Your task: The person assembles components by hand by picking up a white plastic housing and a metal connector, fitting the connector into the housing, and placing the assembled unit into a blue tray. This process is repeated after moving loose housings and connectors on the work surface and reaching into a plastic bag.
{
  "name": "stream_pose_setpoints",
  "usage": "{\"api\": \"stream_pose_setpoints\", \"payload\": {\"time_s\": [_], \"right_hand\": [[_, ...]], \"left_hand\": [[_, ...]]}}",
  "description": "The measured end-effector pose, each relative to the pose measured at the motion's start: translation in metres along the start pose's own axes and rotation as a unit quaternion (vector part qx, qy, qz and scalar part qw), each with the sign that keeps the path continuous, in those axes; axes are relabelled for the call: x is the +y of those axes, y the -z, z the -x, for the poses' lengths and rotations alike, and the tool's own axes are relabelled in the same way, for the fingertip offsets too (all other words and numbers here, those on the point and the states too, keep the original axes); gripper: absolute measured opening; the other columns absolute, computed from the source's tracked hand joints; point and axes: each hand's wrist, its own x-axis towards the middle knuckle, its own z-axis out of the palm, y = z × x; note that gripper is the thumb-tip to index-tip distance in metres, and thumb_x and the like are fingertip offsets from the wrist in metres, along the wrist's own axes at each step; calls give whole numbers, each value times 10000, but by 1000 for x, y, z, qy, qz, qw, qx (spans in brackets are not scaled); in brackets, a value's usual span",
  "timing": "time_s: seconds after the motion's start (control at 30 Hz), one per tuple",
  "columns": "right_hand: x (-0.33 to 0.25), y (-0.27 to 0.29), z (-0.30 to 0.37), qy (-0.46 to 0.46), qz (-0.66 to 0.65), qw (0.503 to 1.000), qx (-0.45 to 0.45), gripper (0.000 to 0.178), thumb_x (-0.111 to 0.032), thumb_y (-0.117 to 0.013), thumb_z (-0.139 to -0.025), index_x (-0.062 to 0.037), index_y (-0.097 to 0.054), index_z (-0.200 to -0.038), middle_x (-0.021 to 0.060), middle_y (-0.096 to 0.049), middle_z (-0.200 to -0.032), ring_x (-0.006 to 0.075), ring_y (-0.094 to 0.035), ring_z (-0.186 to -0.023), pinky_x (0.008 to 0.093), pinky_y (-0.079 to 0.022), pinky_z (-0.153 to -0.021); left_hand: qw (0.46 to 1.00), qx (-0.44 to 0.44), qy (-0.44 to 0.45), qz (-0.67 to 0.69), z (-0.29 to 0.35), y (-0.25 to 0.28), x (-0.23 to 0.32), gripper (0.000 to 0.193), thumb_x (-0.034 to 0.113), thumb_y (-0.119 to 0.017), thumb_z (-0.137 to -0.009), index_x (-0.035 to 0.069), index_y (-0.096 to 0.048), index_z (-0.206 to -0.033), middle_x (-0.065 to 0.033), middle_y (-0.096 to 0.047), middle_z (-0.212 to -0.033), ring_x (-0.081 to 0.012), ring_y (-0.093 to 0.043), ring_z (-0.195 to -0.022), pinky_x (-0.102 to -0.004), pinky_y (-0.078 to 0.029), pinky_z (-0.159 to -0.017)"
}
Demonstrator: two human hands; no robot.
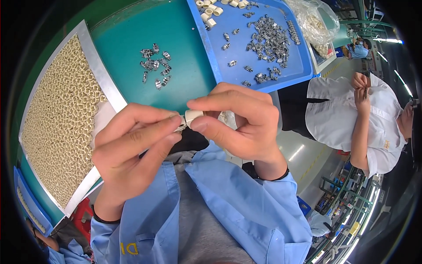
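Observation:
My right hand (239,119) pinches a short cream-coloured plastic sleeve (193,117) between thumb and fingers. Facing it, the fingertips of my left hand (136,143) close on a small pale piece with some metal (181,124), mostly hidden by the fingers. The two parts meet end to end in front of my chest; how far one sits inside the other I cannot tell. Beyond my hands, a loose group of small metal clips (154,64) lies on the green table top (118,42).
At left stands a metal-rimmed tray (61,119) full of small cream parts. A blue tray (228,48) at the far right holds metal clips and cream sleeves (211,13). Behind it lies a clear plastic bag (318,22). A co-worker in a white shirt (338,105) stands to the right.

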Motion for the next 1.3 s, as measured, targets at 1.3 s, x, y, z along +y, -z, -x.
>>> {"api": "stream_pose_setpoints", "payload": {"time_s": [1.3], "right_hand": [[42,-8,-12,-42,18,998,36,246,-40,-751,-880,6,-733,-1121,68,-688,-818,129,-650,-683,276,-521,-651]], "left_hand": [[987,-30,150,-50,-33,-12,-45,248,-11,-751,-879,-20,-692,-1120,-67,-707,-1054,-108,-644,-961,-268,-543,-792]]}}
